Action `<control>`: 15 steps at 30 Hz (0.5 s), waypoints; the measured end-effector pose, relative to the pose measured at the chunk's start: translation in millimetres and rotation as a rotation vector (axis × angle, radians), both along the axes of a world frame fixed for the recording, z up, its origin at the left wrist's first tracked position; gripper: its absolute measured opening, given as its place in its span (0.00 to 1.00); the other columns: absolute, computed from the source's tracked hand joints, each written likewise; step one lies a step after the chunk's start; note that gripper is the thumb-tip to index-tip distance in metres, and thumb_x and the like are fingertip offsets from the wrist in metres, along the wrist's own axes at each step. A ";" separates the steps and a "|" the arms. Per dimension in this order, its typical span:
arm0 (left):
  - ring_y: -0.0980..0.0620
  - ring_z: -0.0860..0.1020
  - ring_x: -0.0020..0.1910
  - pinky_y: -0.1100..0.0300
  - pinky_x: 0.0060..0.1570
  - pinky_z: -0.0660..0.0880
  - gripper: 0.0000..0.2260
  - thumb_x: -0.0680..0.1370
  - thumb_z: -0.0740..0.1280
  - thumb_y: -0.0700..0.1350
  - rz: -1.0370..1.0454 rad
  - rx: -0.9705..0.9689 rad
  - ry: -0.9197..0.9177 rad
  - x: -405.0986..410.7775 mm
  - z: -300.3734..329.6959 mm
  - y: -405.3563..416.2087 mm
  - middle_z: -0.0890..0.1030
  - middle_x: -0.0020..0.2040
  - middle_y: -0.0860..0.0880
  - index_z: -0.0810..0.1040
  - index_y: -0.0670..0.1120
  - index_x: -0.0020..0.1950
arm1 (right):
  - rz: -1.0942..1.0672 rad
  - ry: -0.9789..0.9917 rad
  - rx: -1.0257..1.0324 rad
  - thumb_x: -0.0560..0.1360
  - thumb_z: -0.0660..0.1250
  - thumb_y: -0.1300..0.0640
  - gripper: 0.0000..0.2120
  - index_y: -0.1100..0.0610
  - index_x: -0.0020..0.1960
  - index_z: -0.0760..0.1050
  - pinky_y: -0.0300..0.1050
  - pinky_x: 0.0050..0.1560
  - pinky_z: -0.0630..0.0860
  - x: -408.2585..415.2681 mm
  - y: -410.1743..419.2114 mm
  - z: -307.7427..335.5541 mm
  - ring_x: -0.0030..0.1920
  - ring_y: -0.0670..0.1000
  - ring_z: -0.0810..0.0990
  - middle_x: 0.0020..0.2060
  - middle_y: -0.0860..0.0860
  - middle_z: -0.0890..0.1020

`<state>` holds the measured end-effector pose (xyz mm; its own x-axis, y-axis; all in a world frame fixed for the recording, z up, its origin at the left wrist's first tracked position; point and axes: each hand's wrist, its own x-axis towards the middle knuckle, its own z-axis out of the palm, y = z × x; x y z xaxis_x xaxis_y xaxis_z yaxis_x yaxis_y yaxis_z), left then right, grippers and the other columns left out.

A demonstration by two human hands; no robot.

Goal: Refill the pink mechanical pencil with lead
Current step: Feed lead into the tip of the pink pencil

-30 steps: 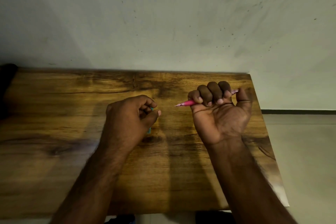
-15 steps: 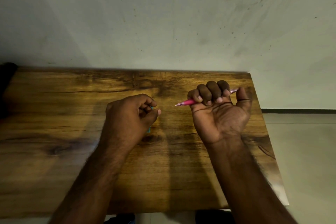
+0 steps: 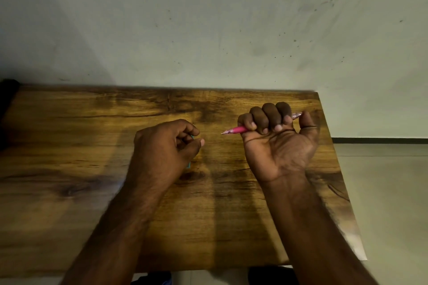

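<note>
Your right hand grips the pink mechanical pencil in a fist, tip pointing left, while your left hand curls around a barely visible teal item; lead insertion apparently remains.

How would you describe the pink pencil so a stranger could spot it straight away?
Find the wooden table against the wall, then the right hand fisted above its far right part. The pink mechanical pencil runs through that fist, tip pointing left: the only bright pink thing there.

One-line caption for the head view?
Right hand fists pink mechanical pencil, tip toward left hand, above wooden table.
</note>
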<state>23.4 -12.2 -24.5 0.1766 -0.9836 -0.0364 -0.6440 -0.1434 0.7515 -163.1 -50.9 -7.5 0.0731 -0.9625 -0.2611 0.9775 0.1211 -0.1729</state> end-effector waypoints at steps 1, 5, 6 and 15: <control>0.67 0.80 0.43 0.61 0.47 0.80 0.07 0.73 0.77 0.53 0.002 0.005 0.001 0.1 0.1 0.1 0.83 0.39 0.61 0.85 0.55 0.50 | -0.001 0.004 0.000 0.80 0.49 0.41 0.23 0.55 0.34 0.64 0.45 0.36 0.61 -0.2 0.1 -0.2 0.30 0.49 0.58 0.27 0.49 0.61; 0.66 0.80 0.41 0.58 0.48 0.82 0.08 0.73 0.77 0.53 0.010 0.014 -0.003 -0.6 1.8 -0.3 0.83 0.39 0.61 0.85 0.55 0.50 | 0.000 -0.010 0.000 0.80 0.50 0.40 0.23 0.55 0.34 0.65 0.45 0.36 0.61 0.3 -0.5 -0.3 0.30 0.49 0.59 0.27 0.49 0.61; 0.66 0.80 0.41 0.57 0.49 0.82 0.08 0.73 0.77 0.53 0.009 0.017 -0.003 -1.0 2.0 -0.4 0.83 0.39 0.61 0.85 0.55 0.50 | 0.000 -0.003 0.001 0.80 0.50 0.40 0.23 0.55 0.34 0.65 0.45 0.36 0.61 0.2 -0.4 -0.3 0.30 0.49 0.58 0.27 0.49 0.61; 0.67 0.80 0.42 0.55 0.50 0.82 0.07 0.73 0.77 0.53 0.010 0.016 0.000 -1.2 1.4 -0.3 0.83 0.38 0.61 0.85 0.56 0.49 | -0.001 0.015 0.010 0.80 0.50 0.41 0.23 0.54 0.34 0.63 0.45 0.35 0.62 0.0 0.0 -0.3 0.30 0.49 0.59 0.26 0.49 0.61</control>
<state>22.2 -12.5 -23.1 0.1866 -0.9810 -0.0525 -0.6423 -0.1623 0.7490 -163.1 -50.9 -7.9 0.0681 -0.9600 -0.2714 0.9749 0.1219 -0.1865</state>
